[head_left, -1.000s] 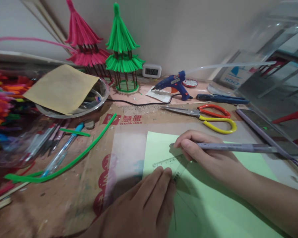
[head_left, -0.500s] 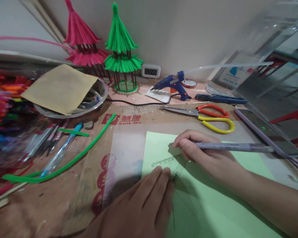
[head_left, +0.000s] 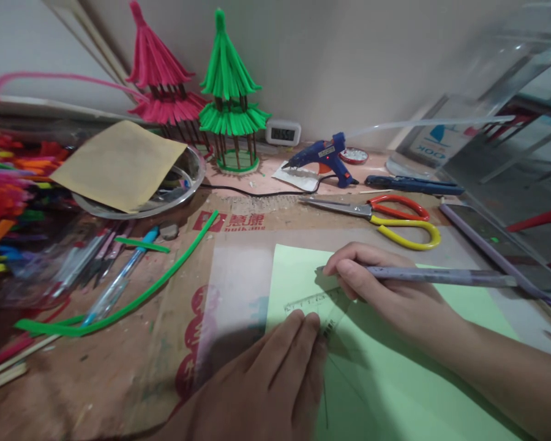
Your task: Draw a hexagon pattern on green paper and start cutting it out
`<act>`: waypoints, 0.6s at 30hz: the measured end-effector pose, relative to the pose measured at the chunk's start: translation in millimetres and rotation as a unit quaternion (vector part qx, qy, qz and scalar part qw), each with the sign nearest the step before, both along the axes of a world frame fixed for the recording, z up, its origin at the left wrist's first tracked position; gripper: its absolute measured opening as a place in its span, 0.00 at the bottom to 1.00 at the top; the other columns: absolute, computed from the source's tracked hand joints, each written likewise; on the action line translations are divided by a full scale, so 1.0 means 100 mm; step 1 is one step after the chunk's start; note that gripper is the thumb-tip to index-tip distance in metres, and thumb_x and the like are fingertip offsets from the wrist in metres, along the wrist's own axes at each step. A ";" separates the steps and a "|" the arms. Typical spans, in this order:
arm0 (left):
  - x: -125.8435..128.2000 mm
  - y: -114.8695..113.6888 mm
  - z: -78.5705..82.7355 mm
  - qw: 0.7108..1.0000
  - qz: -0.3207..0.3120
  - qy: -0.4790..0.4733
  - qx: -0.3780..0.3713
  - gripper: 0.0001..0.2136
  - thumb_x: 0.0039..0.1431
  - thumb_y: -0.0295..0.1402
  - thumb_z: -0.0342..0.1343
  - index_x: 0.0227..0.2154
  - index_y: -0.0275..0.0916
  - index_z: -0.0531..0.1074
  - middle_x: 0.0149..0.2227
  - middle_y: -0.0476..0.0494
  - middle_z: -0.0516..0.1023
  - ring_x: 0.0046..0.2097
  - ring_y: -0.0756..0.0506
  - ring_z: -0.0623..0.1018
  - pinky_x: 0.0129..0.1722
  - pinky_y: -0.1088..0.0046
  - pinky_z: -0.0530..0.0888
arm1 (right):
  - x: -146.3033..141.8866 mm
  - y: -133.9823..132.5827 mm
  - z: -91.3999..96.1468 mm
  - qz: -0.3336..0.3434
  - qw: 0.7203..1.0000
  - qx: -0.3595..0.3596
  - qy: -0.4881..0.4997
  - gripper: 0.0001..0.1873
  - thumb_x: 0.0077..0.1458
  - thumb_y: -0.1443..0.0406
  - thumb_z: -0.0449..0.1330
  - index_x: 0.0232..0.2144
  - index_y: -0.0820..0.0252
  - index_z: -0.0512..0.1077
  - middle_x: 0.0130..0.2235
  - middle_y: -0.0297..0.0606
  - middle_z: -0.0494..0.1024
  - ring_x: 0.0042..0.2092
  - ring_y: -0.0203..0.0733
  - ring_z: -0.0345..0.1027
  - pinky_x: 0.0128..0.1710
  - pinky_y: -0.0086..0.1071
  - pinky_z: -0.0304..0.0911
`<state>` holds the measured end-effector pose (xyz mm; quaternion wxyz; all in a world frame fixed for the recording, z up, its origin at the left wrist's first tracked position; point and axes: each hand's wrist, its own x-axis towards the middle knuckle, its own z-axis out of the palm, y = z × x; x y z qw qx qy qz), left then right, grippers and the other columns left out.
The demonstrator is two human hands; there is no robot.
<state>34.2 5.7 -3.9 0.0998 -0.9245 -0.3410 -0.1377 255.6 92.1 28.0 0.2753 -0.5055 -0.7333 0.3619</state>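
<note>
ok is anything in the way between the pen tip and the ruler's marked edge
Nothing visible stands between the tip of the pen in the right hand and that edge; the left hand rests on the ruler's near side.

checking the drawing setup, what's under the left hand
A clear ruler lies on light green paper; its marked edge shows past the left hand. The hand covers part of it, hiding its full outline.

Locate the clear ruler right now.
Head view, just right of centre: the clear ruler lies on the green paper, partly under the left hand.
</note>
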 end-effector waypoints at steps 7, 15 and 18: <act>0.01 0.01 0.01 1.000 0.000 -0.023 0.007 0.18 0.74 0.27 0.41 0.55 0.34 0.75 0.59 0.43 0.78 0.63 0.45 0.72 0.64 0.71 0.66 | 0.01 -0.02 0.01 0.001 1.000 -0.006 -0.003 0.14 0.69 0.58 0.54 0.33 0.55 0.75 0.25 0.30 0.70 0.27 0.35 0.63 0.27 0.30 0.58; 0.02 0.03 0.03 0.998 0.010 -0.056 0.012 0.21 0.77 0.28 0.37 0.51 0.38 0.77 0.56 0.48 0.81 0.60 0.47 0.73 0.65 0.72 0.60 | 0.01 -0.01 -0.01 0.002 1.000 -0.011 -0.001 0.15 0.69 0.57 0.54 0.34 0.55 0.75 0.25 0.31 0.70 0.28 0.36 0.64 0.27 0.30 0.59; 0.02 0.04 0.04 0.998 0.010 -0.056 0.017 0.21 0.77 0.28 0.37 0.51 0.38 0.78 0.55 0.47 0.81 0.60 0.47 0.72 0.64 0.73 0.62 | 0.02 -0.02 -0.01 0.002 1.000 -0.011 -0.001 0.15 0.69 0.57 0.54 0.34 0.56 0.76 0.25 0.31 0.70 0.28 0.35 0.64 0.27 0.29 0.58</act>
